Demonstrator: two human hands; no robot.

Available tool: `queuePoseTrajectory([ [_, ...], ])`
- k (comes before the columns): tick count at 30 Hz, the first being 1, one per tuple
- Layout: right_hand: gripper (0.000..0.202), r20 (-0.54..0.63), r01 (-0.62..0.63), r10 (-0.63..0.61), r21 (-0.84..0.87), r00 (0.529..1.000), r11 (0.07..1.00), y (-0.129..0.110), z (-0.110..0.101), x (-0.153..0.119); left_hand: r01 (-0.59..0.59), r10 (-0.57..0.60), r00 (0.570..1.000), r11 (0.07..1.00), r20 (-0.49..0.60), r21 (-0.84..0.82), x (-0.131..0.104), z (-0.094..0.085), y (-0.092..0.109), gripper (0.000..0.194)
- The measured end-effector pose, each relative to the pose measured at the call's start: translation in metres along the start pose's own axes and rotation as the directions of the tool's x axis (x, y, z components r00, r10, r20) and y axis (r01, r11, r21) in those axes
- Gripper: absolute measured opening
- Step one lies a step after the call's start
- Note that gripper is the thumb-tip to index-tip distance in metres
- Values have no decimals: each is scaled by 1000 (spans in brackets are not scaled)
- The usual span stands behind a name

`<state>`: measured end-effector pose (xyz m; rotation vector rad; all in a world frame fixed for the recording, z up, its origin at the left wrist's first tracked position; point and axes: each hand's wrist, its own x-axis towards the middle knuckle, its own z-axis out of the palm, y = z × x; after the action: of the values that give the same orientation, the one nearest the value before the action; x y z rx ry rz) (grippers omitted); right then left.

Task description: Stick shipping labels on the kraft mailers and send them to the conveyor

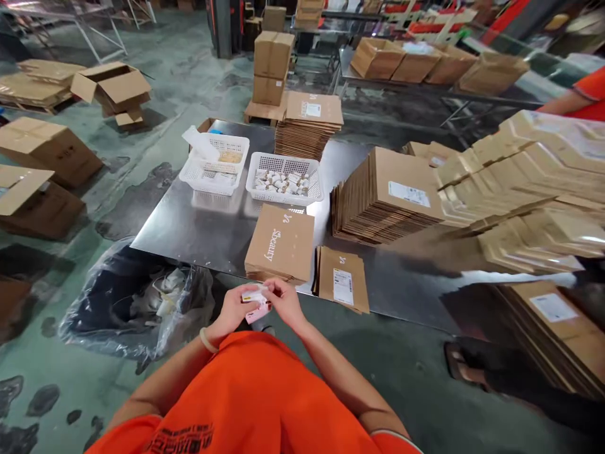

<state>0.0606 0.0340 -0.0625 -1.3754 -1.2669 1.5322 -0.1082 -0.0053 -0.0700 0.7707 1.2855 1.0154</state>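
Note:
Close to my body, just off the table's front edge, my left hand (232, 312) is closed around a small pink-and-white box (258, 310). My right hand (286, 304) pinches the upper right of the same box, fingertips on its white part, where a bit of yellow print shows. Whether the white part is a label or a separate sheet I cannot tell. Just beyond my hands lies a stack of flat brown cartons (280, 243) with white lettering. Right of it is a smaller stack of cartons (343, 277) with a white label on top.
On the metal table (177, 221) are a basket of small white-and-brown pieces (283, 162) and another white basket (215, 186). A tall carton stack (392, 189) stands right. A plastic-lined bin (104, 309) sits lower left. A co-worker's orange sleeve (590, 88) shows far right.

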Motion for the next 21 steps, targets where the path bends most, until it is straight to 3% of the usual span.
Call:
queuePoseTrajectory([
  [3, 29, 8, 18, -18, -35, 1000, 999, -1, -9, -4, 29, -29, 1000, 1000, 12, 10, 6, 3, 7, 50],
  [6, 20, -95, 136, -149, -131, 984, 982, 0, -11, -16, 30, -31, 999, 998, 28, 52, 9, 7, 14, 50],
  [9, 20, -155, 321, -369, -268, 916, 908, -4, -13, -26, 39, -43, 997, 997, 59, 60, 13, 11, 19, 55],
  [11, 22, -188, 389, -465, -333, 865, 859, -14, -21, -22, 68, -74, 988, 997, 137, 48, 16, 12, 20, 52],
  [14, 16, -303, 359, -497, -412, 813, 838, -42, -45, 12, 147, -151, 943, 988, 296, 36, 15, 14, 17, 46],
  [16, 12, -364, 293, -479, -460, 799, 838, -61, -62, 48, 202, -195, 931, 979, 309, 9, 12, 16, 16, 47],
  [18, 10, -381, 222, -452, -514, 806, 829, -75, -74, 86, 228, -210, 940, 973, 270, -35, 11, 20, 15, 51],
  [21, 10, -353, 113, -382, -592, 854, 798, -81, -77, 127, 213, -194, 955, 975, 226, -64, 13, 25, 10, 54],
])
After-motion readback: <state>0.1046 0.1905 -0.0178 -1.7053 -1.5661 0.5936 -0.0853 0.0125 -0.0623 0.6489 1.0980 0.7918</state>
